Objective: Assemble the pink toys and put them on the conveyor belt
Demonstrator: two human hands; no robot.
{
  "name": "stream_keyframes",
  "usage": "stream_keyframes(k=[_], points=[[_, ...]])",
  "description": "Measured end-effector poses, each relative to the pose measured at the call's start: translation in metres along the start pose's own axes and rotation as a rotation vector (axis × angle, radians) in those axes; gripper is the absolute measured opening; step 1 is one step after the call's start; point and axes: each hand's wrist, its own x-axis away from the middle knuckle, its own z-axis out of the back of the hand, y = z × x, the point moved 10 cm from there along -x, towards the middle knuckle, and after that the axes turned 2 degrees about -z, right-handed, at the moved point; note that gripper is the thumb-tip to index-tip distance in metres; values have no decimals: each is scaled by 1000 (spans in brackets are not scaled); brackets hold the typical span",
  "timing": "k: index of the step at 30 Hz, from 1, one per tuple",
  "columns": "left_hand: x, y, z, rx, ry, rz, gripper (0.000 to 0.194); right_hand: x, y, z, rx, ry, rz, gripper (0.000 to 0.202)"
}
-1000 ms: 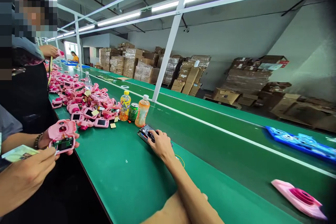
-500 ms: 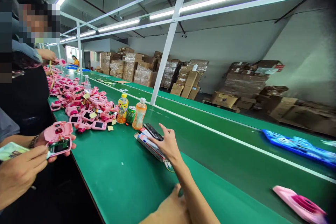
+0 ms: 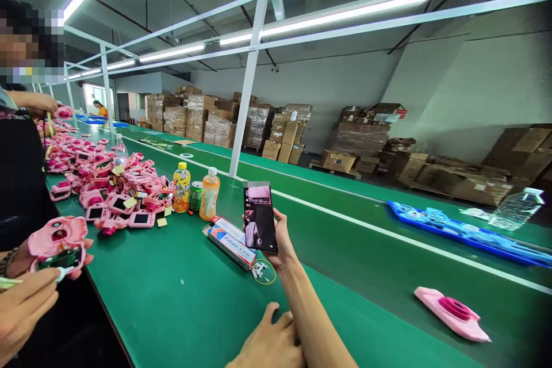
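My right hand [image 3: 284,241] holds a black smartphone [image 3: 260,218] upright, its lit screen facing me and the thumb at its right edge. Low in the view, my left hand [image 3: 273,336] rests over the green table [image 3: 172,310], fingers apart and loosely bent, partly covered by my right forearm; nothing shows in it. Behind the phone lies a white, red and blue printed box [image 3: 230,242]. Small white pieces [image 3: 260,269] and a yellow rubber band [image 3: 270,282] are at its near end.
At left, a co-worker's hands [image 3: 32,299] hold an opened pink camera shell [image 3: 60,238]. Beyond are piled pink cameras [image 3: 142,218], two bottles [image 3: 210,192] and a green can [image 3: 195,195]. A pink shell [image 3: 452,313] and blue tray [image 3: 466,236] are at right.
My right hand has picked up the phone from the box and raised it, screen towards me. My left hand shows more. The view has turned right, bringing a clear bottle into sight.
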Motion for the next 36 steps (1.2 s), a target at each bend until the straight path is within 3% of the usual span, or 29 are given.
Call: stream_keyframes(k=[4, 9, 13, 27, 29, 33, 36], points=[[-3, -2, -7, -12, -12, -1, 39, 0, 5, -4, -89, -3, -38, 40], [-3, 0, -1, -2, -16, -2, 31, 1, 7, -6, -134, -20, -54, 45], [0, 2, 7, 8, 17, -12, 26, 2, 10, -6, -107, -48, -84, 46], [-2, -2, 1, 82, 8, 25, 23, 3, 16, -8, -21, -62, -112, 43], [-2, -2, 2, 84, 13, 22, 23, -1, 15, -2, 82, -43, -89, 47], [2, -1, 13, 92, 36, 28, 33, -11, -8, 9, 757, 94, 206, 66], [6, 2, 23, 161, 37, 29, 48, -14, -11, 4, 1076, 148, 364, 60]])
